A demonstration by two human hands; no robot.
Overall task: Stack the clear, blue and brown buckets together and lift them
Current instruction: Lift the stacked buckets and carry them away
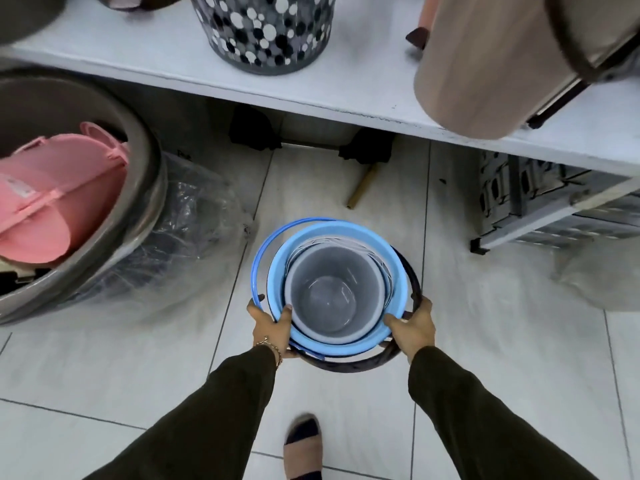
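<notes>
I see three buckets nested one inside another, held over the tiled floor (346,188) at the near middle of the view. The blue bucket (277,271) holds the clear bucket (386,271), of which only a thin pale rim and ribbing show, and inside that sits a grey tub (332,292) whose bottom I look straight down into. The brown bucket (412,282) is outermost; I can make out only its dark rim curving round the right and near sides. A blue handle (258,258) arcs up the left side of the stack. My left hand (272,327) grips the near-left rims, thumb hooked over the blue edge onto the grey tub, fingers wrapped underneath; a thin bracelet (270,344) sits at that wrist. My right hand (414,323) clasps the near-right side, thumb laid on the blue rim and fingers closed round the dark rim. I think the stack is off the floor, but from straight above I cannot be sure. Both sleeves (228,403) are dark olive, and one sandalled foot (304,445) shows on the tiles near the bottom edge. At far left stands a big grey tub (152,188) with a pink basket (62,195) in it and plastic wrap beside it. A white shelf (145,57) runs across the far side, carrying a spotted bin (263,29) and, to the right, a wood-look bin (485,64).
</notes>
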